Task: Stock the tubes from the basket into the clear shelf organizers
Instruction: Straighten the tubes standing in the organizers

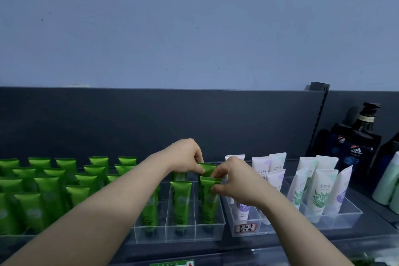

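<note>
A dark grey shelf [367, 198] carries a clear three-compartment organizer [179, 236] holding green tubes [181, 201]. Just left of it sits a packed green-tube organizer [15, 238]. Just right stand two white-tube organizers [336, 221], and farther right dark Adidas bottles [354, 153] and pale green bottles [388, 185].

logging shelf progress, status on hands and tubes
Left hand pinching rear green tube, right hand pinching front green tube. Both upright in right lane of clear organizer. Nothing blocking; white tubes alongside.
</note>
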